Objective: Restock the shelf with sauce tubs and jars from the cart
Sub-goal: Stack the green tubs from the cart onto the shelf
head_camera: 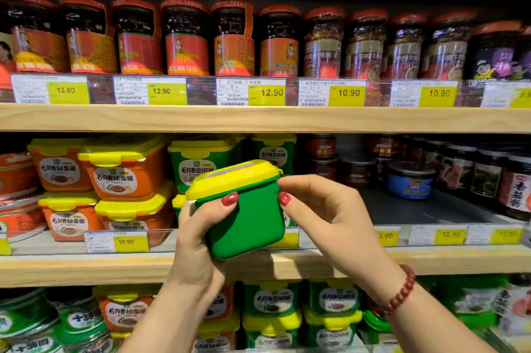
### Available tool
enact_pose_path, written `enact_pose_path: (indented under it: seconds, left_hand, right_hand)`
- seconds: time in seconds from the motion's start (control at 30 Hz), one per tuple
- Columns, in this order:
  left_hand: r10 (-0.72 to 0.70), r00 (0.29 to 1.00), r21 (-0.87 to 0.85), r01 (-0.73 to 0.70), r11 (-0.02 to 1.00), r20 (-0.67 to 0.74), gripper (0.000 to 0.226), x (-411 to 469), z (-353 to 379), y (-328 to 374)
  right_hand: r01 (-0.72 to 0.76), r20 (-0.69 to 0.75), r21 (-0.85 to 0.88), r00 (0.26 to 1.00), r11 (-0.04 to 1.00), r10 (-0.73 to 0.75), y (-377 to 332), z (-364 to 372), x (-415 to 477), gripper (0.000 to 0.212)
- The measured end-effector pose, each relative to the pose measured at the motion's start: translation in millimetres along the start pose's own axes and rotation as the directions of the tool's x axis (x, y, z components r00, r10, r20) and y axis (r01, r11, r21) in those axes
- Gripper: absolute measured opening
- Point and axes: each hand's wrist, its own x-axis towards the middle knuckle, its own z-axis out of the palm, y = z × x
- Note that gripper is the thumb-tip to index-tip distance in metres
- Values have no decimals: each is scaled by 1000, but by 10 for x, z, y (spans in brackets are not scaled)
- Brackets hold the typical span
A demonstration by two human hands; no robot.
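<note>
Head cam is looking straight at a wooden shelf unit (pixel 86 118) that fills the whole frame, three levels showing. Along the upper level runs a long row of red-lidded sauce jars (pixel 185 39), packed shoulder to shoulder from left edge to right edge.

On the middle level, left of frame, orange tubs with yellow lids (pixel 123 177) sit stacked two high. Just right of them are green tubs with yellow lids (pixel 198 163), also stacked. Right side of that level has dark jars (pixel 488 174) further back, plus one blue-labelled jar (pixel 409 180) standing a bit apart from them, with bare shelf floor in front. The lower level at the bottom of the frame has more green and orange tubs (pixel 273 301), pretty blurry down there.

Dead centre is the green sauce tub (pixel 247 220) being handled. It's off the shelf, held up in front of the middle level right by the green stack, tilted so its yellow lid points up and away and its plain green bottom faces the camera.

Both hands are on it. The left hand (pixel 195 237) wraps it from the lower left, thumb pressed on the side just under the lid. The right hand (pixel 324 214) pinches the upper right corner by the lid, thumb on the green side. Red nail polish on both thumbs.

A red beaded bracelet (pixel 402 292) sits on the right wrist. Yellow price tags (pixel 267 93) line the shelf edges, mostly 12.90 and 10.90.
</note>
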Motion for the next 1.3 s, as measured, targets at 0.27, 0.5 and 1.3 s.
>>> enact_pose_path:
  seconds: [0.27, 0.5, 1.3]
  left_hand:
    - [-58, 997, 205, 45, 978, 58, 65, 84, 285, -117]
    - [0, 999, 235, -10, 972, 45, 66, 211, 495, -212]
    - [79, 979, 874, -204, 441, 188, 81, 237, -184, -473]
  right_hand:
    - [-128, 99, -29, 986, 991, 130, 130, -167, 37, 66]
    - [-282, 60, -21, 957, 959, 283, 215, -234, 308, 66]
    - [-307, -96, 141, 942, 941, 321, 867, -26, 539, 30]
